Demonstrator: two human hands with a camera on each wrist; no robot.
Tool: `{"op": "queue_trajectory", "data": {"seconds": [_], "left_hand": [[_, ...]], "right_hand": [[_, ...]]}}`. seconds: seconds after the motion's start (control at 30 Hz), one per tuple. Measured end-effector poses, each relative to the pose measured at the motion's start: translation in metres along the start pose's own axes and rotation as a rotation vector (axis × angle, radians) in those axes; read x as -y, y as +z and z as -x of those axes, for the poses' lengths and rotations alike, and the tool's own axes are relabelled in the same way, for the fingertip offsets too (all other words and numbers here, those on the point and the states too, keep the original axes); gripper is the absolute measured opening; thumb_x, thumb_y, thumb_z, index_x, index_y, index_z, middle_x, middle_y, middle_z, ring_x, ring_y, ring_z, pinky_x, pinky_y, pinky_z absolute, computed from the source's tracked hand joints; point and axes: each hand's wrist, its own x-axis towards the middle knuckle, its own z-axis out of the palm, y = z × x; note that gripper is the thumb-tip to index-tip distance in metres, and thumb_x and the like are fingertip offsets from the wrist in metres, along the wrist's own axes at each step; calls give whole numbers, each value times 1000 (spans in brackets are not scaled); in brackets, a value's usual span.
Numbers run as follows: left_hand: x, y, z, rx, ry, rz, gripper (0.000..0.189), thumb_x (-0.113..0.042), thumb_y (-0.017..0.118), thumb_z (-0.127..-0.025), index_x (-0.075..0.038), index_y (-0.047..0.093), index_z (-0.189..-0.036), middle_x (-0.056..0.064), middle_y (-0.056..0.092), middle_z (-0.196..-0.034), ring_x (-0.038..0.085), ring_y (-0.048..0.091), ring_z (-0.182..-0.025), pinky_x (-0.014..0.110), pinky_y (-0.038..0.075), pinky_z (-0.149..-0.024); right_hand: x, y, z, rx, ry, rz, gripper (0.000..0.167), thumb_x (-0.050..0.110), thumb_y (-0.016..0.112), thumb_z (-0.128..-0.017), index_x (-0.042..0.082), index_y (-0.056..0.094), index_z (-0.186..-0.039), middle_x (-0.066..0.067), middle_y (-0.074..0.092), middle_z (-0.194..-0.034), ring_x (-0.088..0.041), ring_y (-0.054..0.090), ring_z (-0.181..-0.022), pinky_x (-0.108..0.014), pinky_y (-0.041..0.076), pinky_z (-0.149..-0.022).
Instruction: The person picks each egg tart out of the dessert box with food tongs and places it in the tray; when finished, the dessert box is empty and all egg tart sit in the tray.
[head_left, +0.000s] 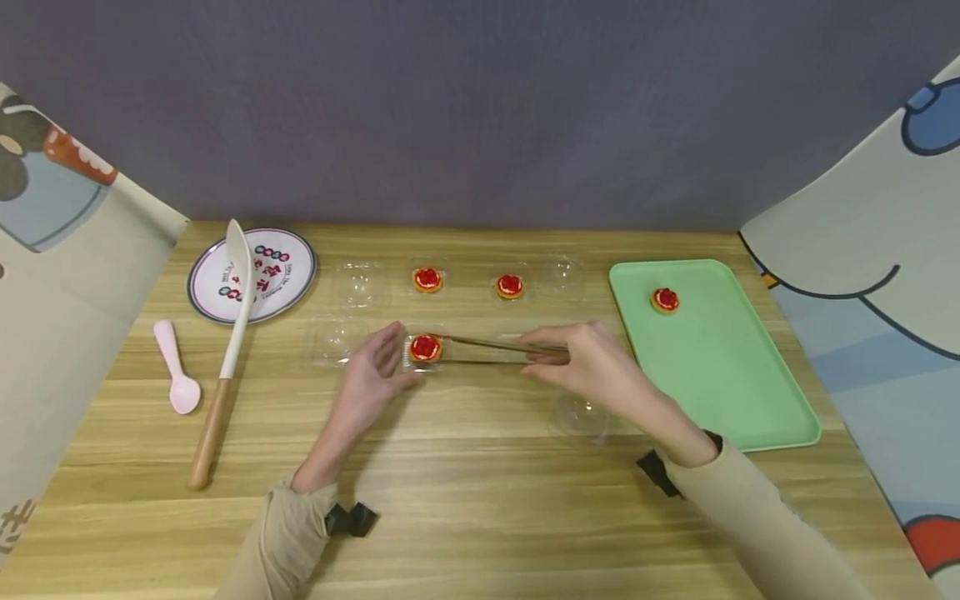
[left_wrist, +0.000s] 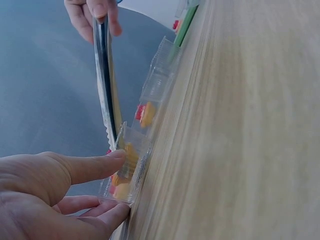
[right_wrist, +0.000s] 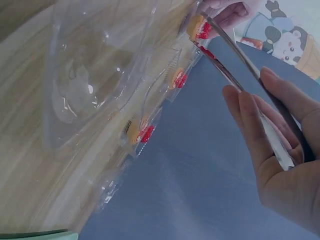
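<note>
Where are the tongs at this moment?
In the head view, the tongs are at centre in the right hand, tips at the tart beside the left hand.

The left forearm [head_left: 281, 529] angles forward and inward; the left hand [head_left: 372, 367] opposes its thumb [left_wrist: 97, 167] to its bent fingers [left_wrist: 107, 217]. The right forearm [head_left: 750, 508] slants forward and leftward; the right hand [head_left: 585, 362] sets thumb and fingers in a pinch grip. The hands are apart.

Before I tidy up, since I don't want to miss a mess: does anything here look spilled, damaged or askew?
Only the long spoon looks off: it lies slantwise across the plate, its head past the far rim and its wooden handle on the table. I see no spill or damage around the red-topped tarts.
</note>
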Motion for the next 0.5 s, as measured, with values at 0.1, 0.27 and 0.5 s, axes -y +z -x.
{"op": "queue_trajectory", "data": {"seconds": [0.1, 0.27, 0.5], "left_hand": [[0, 0, 0, -1, -4, 6, 89, 17, 77, -87, 10, 30, -162, 27, 33, -168, 41, 34, -155, 37, 39, -123], [0, -1, 1, 4, -12, 16, 90, 16, 77, -87, 9, 29, -163, 26, 32, -168, 41, 34, -155, 37, 39, -123], [-1, -1, 1, 10, -16, 21, 90, 16, 77, -88, 9, 28, -163, 26, 31, -169, 41, 34, -155, 36, 40, -122]], "right_hand": [[0, 0, 3, -8, 8, -23, 33, 1, 85, -90, 0, 79, -123, -17, 77, -120, -25, 80, -98, -27, 67, -79], [0, -3, 10, -24, 21, 3, 34, 4, 86, -90, 1, 79, -124, -15, 78, -118, -16, 79, -91, -19, 62, -66], [1, -13, 24, -92, 37, 57, 35, 11, 89, -89, 9, 81, -123, -8, 80, -116, 2, 49, -52, -20, 38, -47]]}}
